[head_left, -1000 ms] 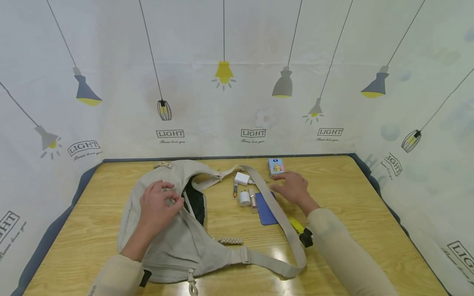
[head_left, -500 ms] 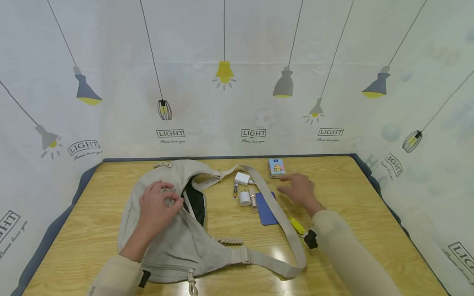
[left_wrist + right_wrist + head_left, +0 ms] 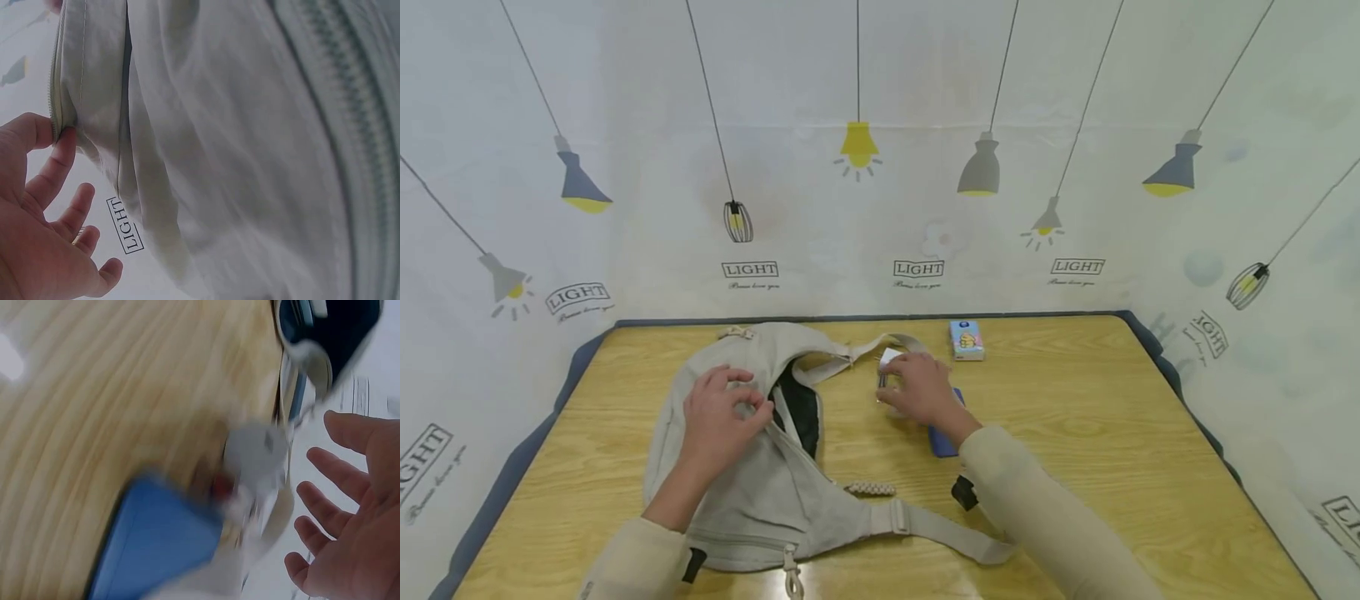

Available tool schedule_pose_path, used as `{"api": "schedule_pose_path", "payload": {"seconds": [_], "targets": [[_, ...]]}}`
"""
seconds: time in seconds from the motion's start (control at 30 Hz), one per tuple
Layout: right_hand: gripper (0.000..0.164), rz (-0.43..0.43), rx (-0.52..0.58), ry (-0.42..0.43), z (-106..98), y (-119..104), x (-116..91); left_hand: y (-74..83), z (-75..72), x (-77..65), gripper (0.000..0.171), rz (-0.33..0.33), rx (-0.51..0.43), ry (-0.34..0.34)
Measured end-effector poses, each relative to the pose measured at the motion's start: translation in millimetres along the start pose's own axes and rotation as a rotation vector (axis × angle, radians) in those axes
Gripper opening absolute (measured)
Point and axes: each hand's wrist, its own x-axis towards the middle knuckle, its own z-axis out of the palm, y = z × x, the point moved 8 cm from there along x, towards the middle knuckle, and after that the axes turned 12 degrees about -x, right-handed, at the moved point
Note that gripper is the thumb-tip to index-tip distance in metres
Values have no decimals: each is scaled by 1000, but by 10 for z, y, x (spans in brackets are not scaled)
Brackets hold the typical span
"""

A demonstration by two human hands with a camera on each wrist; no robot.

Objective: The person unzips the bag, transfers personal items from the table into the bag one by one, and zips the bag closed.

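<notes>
My left hand (image 3: 718, 417) pinches the zipped edge of a beige bag's opening (image 3: 56, 94) between thumb and index finger. The beige bag (image 3: 737, 492) lies on the left, its dark inside (image 3: 801, 408) showing. My right hand (image 3: 925, 392) hovers over a group of small things, its fingers spread and apart from them in the right wrist view. Beneath it are a white charger (image 3: 890, 357), a round white plug (image 3: 253, 453), blurred, and a blue flat rectangular thing (image 3: 943, 442). The hand and sleeve partly cover these things.
A small light-blue box with a cartoon print (image 3: 966, 340) stands near the table's back edge. The bag's strap (image 3: 955, 533) loops to the right, passing under my right arm. A braided zip pull (image 3: 870, 488) lies beside the bag on the wooden table (image 3: 1112, 433).
My right hand has moved left from near the light-blue box to above the small things. The sleeve now covers the yellow item. My left hand keeps its pinch on the bag.
</notes>
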Motion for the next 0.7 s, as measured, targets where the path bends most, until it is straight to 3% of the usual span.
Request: {"api": "schedule_pose_path", "payload": {"seconds": [0.13,0.33,0.53,0.7], "targets": [[35,-36,-8,-61,201,-289,91,-11,-2,-3,17,-12,5,-7],[37,-57,-117,-106,460,-623,168,-2,-11,-9,16,-9,2,-2],[45,-56,-232,-103,580,-764,217,9,-15,-17,17,-1,5,1],[44,-83,-227,-100,599,-832,241,-2,-17,-14,17,0,13,3]]}}
